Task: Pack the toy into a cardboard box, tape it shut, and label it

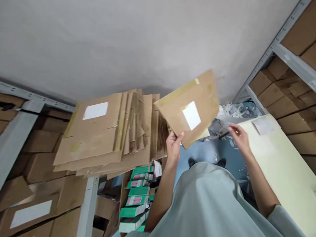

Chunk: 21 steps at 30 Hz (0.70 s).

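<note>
My left hand (173, 145) grips the lower left edge of a flattened cardboard box (173, 114), thumb on top. This cardboard is tilted up and carries a white label (192, 116) and strips of yellowish tape. My right hand (239, 138) is apart from it, above the left edge of a pale yellow tabletop (275, 156). Its fingertips are drawn together; whether anything small is between them cannot be made out. To the left lies a stack of flattened cardboard boxes (96, 134), the top one with a white label (95, 110).
Metal shelves packed with cardboard boxes stand at left (42, 146) and right (287, 100). A carton of green-and-white small boxes (137, 191) sits below the stack. White paper scraps (238, 110) are heaped near the wall (145, 39). A paper piece (263, 124) lies on the tabletop.
</note>
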### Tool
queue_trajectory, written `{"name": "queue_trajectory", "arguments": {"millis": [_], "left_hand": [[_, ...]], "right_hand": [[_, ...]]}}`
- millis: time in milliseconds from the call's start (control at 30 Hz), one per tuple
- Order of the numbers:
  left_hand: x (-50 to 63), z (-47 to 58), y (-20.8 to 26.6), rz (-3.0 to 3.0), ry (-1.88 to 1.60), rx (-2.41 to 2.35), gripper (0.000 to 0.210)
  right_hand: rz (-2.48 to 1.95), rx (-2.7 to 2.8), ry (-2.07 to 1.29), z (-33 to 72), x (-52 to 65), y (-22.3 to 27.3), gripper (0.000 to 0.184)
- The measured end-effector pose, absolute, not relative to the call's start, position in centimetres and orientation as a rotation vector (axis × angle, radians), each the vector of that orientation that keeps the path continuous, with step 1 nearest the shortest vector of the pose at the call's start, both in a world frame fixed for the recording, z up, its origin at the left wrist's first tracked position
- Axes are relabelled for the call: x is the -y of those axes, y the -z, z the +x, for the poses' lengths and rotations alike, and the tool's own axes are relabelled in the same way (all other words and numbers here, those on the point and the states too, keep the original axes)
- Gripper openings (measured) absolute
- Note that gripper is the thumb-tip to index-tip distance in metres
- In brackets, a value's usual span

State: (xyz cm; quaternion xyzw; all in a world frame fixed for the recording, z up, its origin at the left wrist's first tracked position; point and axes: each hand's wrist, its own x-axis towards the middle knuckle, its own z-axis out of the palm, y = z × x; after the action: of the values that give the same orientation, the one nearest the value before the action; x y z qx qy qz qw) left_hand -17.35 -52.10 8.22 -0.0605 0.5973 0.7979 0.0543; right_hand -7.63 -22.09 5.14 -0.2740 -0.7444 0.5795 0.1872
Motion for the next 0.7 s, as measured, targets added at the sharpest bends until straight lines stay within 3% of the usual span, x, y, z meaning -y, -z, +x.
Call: {"name": "queue_trajectory", "arguments": {"millis": [100,200,400,533,700], "left_hand": [[44.4,-16.0,-7.3,0.035,-2.184,-1.720,0.046],[36.5,-14.1,-6.0,0.273,-1.922,-1.617,0.047],[22.4,-11.1,-1.9,0.751,-1.490,-1.673,0.041],[14.3,-9.4,1.4,0.982,-1.309,-1.969,0.032],[7.1,-6.1,4.6,1.154,-1.091,-1.858,0.033]], "right_hand": [[-1.118,1.875,-1.332,-1.3,11.3,-1.9,0.069],[-1.294,1.637,-1.386,6.3,4.2,0.9,0.079],[-1.381,1.336,-1.349,20.2,-1.4,3.0,0.051],[-1.468,1.295,-1.292,26.9,-2.3,3.8,0.041],[-1.674,1.260,-1.127,31.5,-0.5,4.9,0.034]]}}
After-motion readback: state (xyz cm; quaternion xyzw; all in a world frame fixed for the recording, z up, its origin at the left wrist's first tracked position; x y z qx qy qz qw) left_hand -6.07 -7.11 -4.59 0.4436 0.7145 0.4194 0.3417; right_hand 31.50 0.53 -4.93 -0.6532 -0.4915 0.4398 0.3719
